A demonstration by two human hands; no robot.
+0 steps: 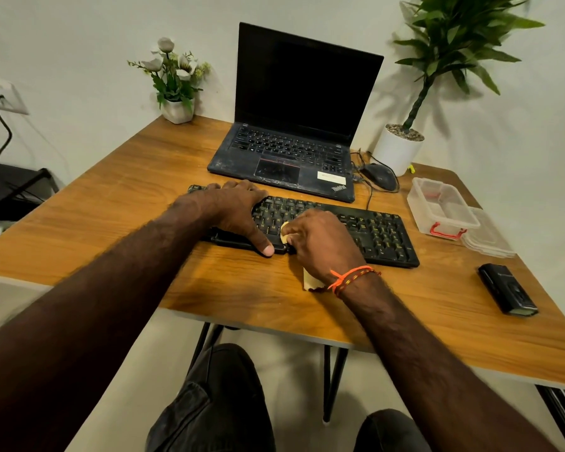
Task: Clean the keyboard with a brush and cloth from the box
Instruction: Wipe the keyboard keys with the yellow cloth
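A black keyboard point(379, 230) lies across the middle of the wooden desk. My left hand point(238, 207) rests spread over its left part, thumb at the front edge. My right hand point(320, 243) grips a pale yellow cloth point(284, 230) against the keys near the front middle; a tail of the cloth point(310, 281) sticks out under my wrist. A clear plastic box point(437, 207) with a red clasp stands open to the right, its lid point(490, 236) beside it. A black brush-like object point(508, 290) lies at the right front of the desk.
An open black laptop point(294, 125) sits behind the keyboard, a black mouse point(380, 176) with cables to its right. A small flower pot point(177, 109) stands at the back left, a potted plant point(400, 148) at the back right. The desk's front edge point(274, 327) is near my knees.
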